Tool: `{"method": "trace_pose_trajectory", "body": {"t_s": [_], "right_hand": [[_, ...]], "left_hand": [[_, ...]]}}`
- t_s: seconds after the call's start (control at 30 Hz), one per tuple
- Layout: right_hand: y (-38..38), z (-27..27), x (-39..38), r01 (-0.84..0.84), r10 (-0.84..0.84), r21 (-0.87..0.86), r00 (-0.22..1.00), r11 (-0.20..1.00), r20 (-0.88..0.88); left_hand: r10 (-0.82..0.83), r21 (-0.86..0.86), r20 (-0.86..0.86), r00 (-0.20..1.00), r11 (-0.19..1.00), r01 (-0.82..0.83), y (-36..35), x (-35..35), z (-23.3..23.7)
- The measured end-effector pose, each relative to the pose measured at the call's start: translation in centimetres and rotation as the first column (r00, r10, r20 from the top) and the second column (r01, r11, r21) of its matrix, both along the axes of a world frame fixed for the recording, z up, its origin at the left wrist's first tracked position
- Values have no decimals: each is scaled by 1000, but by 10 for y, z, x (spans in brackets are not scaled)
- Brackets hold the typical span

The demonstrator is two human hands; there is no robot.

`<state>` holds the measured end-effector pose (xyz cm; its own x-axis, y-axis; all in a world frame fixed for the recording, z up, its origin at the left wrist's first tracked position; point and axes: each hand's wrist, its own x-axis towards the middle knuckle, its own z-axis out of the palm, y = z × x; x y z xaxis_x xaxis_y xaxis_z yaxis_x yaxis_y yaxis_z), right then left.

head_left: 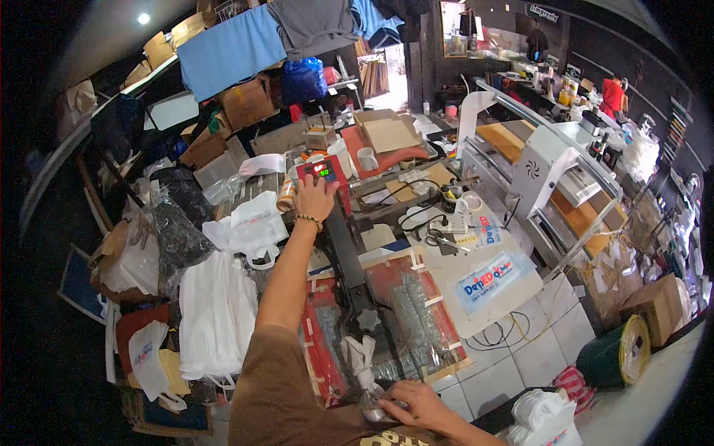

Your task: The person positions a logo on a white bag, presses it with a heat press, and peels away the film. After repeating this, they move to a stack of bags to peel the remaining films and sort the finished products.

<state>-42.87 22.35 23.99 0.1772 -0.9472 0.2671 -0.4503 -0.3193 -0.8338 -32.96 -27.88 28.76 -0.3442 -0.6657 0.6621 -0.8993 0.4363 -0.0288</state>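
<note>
My left hand point(316, 199) reaches forward, fingers stretched out onto the red control box point(321, 172) of a heat press, just below its lit digital display. Close to my body, my right hand point(418, 405) curls its fingers at the end of the press handle point(364, 364), which is wrapped in white cloth and plastic. The black press arm point(346, 253) runs between them over the red-edged, taped platen point(435, 316). White printed bags point(249, 227) lie left of my left forearm, above a stack of white bags point(216, 316).
A board at right holds printed DepEd transfer sheets point(494, 281), scissors point(450, 244) and a power strip point(457, 223). Behind it stands a white-framed machine point(547, 167). Folded white bags point(544, 418) sit at lower right. Mugs point(367, 158) and a cardboard box point(387, 130) are beyond the press.
</note>
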Motion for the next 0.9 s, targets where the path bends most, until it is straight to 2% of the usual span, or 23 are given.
{"method": "trace_pose_trajectory", "body": {"t_s": [0.1,0.33,0.4,0.5,0.63,0.7,0.9], "right_hand": [[0,-3,0,-8,9,13,999,1000,-31],[-1,4,-1,-10,10,19,1000,1000,-15],[0,4,-1,-15,15,14,1000,1000,-21],[0,1,-2,-27,27,2,999,1000,-21],[1,1,-1,-9,9,14,1000,1000,3],[0,0,-1,-18,18,19,1000,1000,9],[0,-2,-1,-36,35,15,999,999,10]], "left_hand": [[4,-60,28,1000,998,-2,6,0,-6],[2,-45,-21,1000,999,-3,7,-4,-4],[60,58,6,998,997,-60,8,-6,3],[21,99,9,1000,995,-22,7,-3,2],[44,33,1,999,998,-44,11,-4,-5],[43,152,-21,999,988,-39,24,-7,6],[40,73,-28,999,997,-38,18,-8,-4]]}}
